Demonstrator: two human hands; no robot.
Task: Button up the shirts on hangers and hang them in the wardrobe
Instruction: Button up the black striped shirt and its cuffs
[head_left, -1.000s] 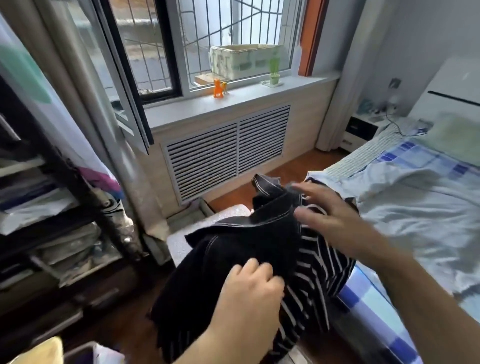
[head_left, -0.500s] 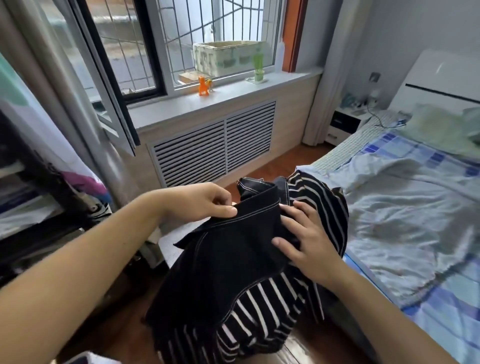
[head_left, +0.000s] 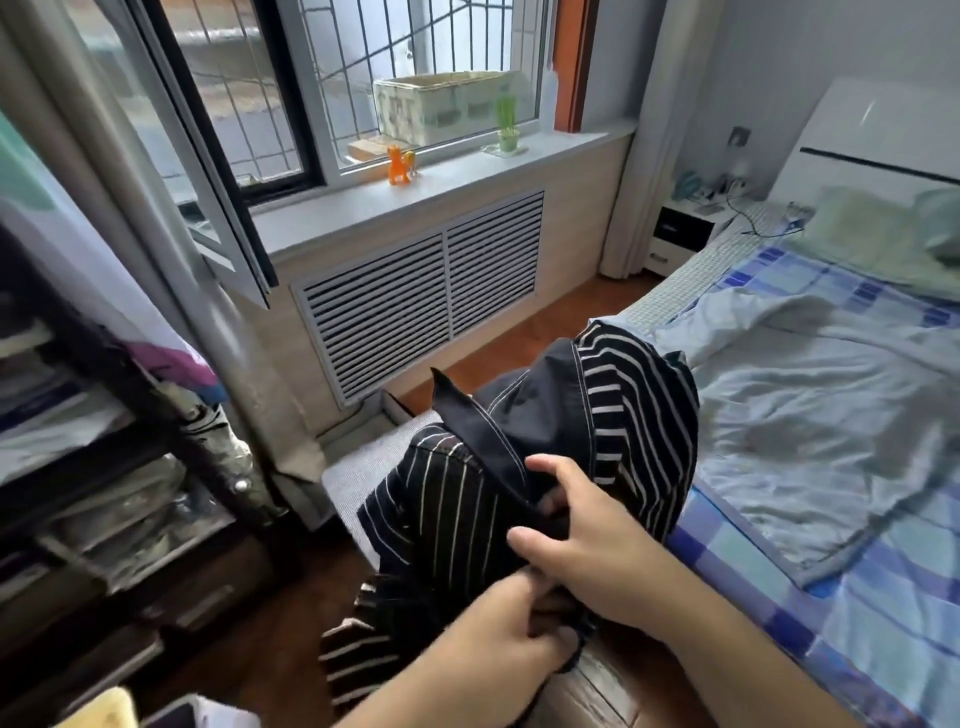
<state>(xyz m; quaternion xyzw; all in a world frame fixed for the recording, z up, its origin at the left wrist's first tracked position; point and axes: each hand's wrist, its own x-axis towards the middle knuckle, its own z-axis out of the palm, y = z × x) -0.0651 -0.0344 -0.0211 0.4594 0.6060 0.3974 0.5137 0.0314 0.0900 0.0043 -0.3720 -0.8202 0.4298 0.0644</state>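
Beside the bed (head_left: 857, 545), both hands (head_left: 582, 535) pinch a rumpled black shirt (head_left: 519, 441) with white stripes.

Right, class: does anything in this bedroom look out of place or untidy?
The striped shirt is bunched up in both hands, right hand and left hand, with no hanger visible. The sheet on the bed lies rumpled.

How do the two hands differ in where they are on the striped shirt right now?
The right hand sits higher on the striped shirt, at the dark front edge just below the collar; the left hand works lower, close under it. The right hand's fingers spread over the cloth, while the left hand's curl in a tight pinch. Both hold the same shirt, and the two hands touch.
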